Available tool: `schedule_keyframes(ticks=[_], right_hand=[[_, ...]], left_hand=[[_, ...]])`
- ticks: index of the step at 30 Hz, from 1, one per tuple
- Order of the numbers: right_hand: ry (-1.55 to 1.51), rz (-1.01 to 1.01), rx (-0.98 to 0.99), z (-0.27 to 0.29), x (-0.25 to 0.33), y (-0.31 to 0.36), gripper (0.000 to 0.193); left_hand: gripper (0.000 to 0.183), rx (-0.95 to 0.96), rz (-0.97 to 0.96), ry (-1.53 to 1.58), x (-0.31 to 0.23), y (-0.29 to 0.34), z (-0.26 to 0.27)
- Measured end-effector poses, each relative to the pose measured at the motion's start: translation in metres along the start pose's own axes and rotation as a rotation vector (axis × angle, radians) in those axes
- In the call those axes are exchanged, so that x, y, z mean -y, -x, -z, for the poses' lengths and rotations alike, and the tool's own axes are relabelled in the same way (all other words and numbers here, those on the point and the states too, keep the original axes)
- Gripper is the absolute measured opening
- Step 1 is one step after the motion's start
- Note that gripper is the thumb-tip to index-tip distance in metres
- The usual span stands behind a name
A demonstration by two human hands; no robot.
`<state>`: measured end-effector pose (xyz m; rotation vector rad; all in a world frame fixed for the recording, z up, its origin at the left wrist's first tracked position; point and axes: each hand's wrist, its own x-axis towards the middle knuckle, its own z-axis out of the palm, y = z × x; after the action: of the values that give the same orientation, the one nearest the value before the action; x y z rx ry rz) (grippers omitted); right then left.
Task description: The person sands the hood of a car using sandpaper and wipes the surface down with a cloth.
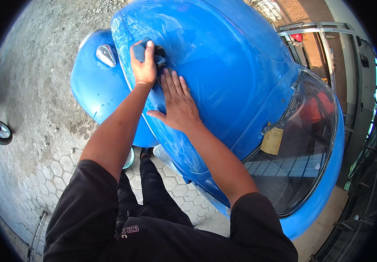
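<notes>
A blue car's rounded hood lies under both hands, its near side covered with shiny, wrinkled streaks. My left hand is closed around a crumpled dark grey-blue cloth and presses it to the hood by the seam with the fender. Just right of it and nearer to me, my right hand lies flat on the hood, fingers outstretched and thumb apart, with nothing in it. The underside of the cloth is hidden.
Left of the hood bulges the blue fender with a chrome lamp housing. A yellow paper rests on the windshield. By my feet, a pale basin shows partly. A motorcycle wheel stands far left.
</notes>
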<state>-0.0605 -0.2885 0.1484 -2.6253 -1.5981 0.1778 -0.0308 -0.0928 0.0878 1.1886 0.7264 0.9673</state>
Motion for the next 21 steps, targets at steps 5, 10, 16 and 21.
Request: schedule_keyframes(ticks=[5,10,16,21], right_hand=[[-0.048,-0.038,0.134,0.011,0.006,0.101,0.137],[-0.053,-0.022,0.152,0.014,-0.003,0.062,0.139],[0.033,-0.015,0.029,-0.011,-0.006,-0.053,0.133],[0.006,-0.033,0.143,0.008,0.004,0.06,0.134]], left_hand=[[0.044,0.051,0.392,0.289,-0.025,0.03,0.112],[0.048,0.096,0.517,0.217,-0.057,0.128,0.264],[0.045,-0.073,0.758,0.124,-0.064,0.227,0.361],[0.047,-0.125,0.802,0.129,-0.076,0.251,0.376]])
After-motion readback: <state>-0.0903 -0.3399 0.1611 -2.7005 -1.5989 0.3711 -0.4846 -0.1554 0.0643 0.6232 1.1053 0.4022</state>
